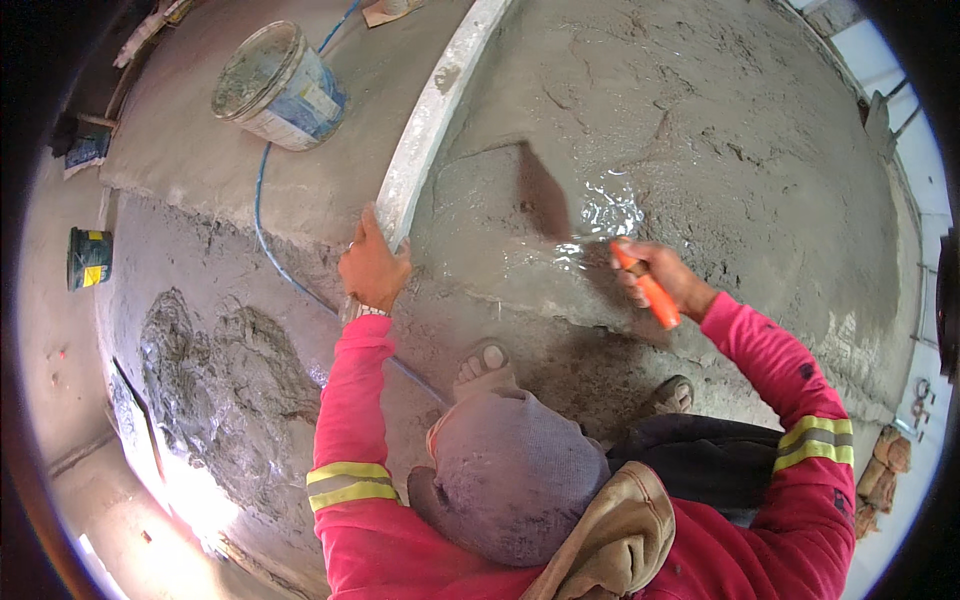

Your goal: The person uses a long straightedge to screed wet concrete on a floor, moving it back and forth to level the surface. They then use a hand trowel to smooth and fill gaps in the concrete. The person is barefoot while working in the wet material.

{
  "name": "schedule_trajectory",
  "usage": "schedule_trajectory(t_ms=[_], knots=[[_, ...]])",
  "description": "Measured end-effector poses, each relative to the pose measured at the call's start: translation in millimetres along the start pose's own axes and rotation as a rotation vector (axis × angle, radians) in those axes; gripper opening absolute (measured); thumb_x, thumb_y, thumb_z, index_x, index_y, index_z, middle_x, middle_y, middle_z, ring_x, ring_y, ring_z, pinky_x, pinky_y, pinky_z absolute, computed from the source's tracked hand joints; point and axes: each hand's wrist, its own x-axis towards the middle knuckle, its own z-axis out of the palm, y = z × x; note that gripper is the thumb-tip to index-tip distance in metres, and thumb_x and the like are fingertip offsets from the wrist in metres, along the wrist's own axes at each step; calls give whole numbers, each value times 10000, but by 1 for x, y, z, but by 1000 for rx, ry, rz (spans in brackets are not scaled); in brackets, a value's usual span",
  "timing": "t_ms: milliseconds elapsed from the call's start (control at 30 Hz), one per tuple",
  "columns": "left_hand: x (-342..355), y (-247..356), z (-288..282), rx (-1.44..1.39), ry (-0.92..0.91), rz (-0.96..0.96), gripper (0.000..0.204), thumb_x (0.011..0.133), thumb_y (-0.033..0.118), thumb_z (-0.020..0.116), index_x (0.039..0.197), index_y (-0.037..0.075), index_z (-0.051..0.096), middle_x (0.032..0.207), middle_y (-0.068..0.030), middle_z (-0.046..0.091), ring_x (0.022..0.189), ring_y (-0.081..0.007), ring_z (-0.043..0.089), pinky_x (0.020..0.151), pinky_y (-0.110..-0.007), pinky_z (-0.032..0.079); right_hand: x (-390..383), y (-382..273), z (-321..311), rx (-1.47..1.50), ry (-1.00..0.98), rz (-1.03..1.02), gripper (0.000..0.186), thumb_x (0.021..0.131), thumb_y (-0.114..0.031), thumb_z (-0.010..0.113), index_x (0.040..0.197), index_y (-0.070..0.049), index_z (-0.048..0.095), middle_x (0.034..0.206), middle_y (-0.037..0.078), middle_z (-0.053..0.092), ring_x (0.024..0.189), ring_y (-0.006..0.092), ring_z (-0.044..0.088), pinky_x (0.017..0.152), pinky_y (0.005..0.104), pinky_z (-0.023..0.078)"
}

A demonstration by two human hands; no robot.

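Note:
My left hand (pixel 372 262) grips the near end of a long pale straightedge bar (pixel 434 120), which runs away from me over grey mortar. To its right, my right hand (pixel 652 275) is closed on the orange handle (pixel 650 290) of a tool, probably a trowel, held low over wet, glistening mortar (pixel 700 150). The tool's blade is blurred and hard to make out. A blue hose (pixel 275 255) passes left of and beneath my left arm.
A dirty white bucket (pixel 300 105) stands beyond the hose at upper left, and a dark bucket (pixel 90 258) at far left. A heap of wet mortar (pixel 215 380) lies lower left. A step edge crosses near my feet (pixel 480 365). Brown bags (pixel 882 470) lie at far right.

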Motion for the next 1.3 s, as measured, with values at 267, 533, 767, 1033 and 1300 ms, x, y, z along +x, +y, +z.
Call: schedule_trajectory(t_ms=[267,533,767,1033,1300], knots=[[-1,4,4,14,11,-6,749,744,301,705,1378,105,360,1185,-202,604,810,-407,662,731,-485,525,-85,3,-62,70,437,-159,305,941,-391,463,878,-93,480,609,-3,461,427,117,416,391,264,375],[2,-2,8,44,64,40,771,739,315,715,1377,57,367,1153,-204,614,830,-407,660,727,-486,524,-54,13,-12,-148,3,-25,253,948,-309,499,878,-67,517,621,17,491,420,105,465,383,264,421],[3,4,3,46,17,3,762,742,330,717,1370,55,383,1107,-206,634,871,-379,661,734,-485,521,-90,48,-90,-170,250,-74,219,931,-281,513,897,-65,522,637,20,508,431,112,472,388,253,421],[1,1,7,94,56,35,754,739,334,717,1355,34,401,1128,-201,629,848,-382,664,706,-477,533,-171,-25,-105,-1419,809,-381,308,789,-162,624,1055,-74,496,763,111,588,694,295,624,623,399,520],[2,7,2,72,69,44,734,746,321,710,1351,43,402,1103,-232,631,859,-417,654,738,-488,528,-148,-25,-80,-1882,691,-238,371,738,-96,614,1078,-94,467,919,137,634,839,356,636,671,457,521]])
